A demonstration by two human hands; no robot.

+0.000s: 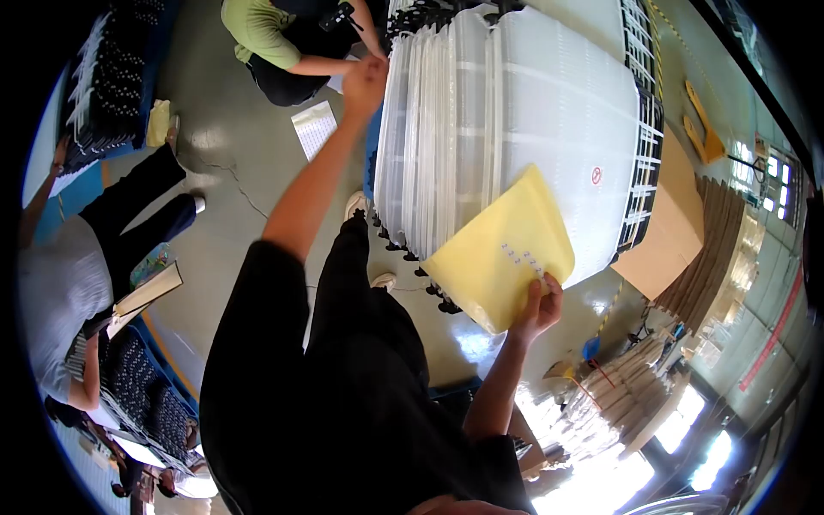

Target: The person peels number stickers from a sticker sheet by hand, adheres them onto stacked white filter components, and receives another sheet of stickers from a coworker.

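Note:
My right hand pinches the lower right edge of a yellow sheet, which bears small printed labels or stickers in a slanting row. The sheet hangs in front of a tall stack of translucent white plastic panels with black edge fittings. A small red round sign is on the outer panel. My left hand is stretched out to the far left side of the stack, by the panel edges. Its fingers are blurred, so I cannot see whether they grip anything.
A crouching person in a green shirt works just beyond my left hand. A white sheet with small marks lies on the floor. Another person is at the left near racks of dark parts. Brown cardboard leans at the right.

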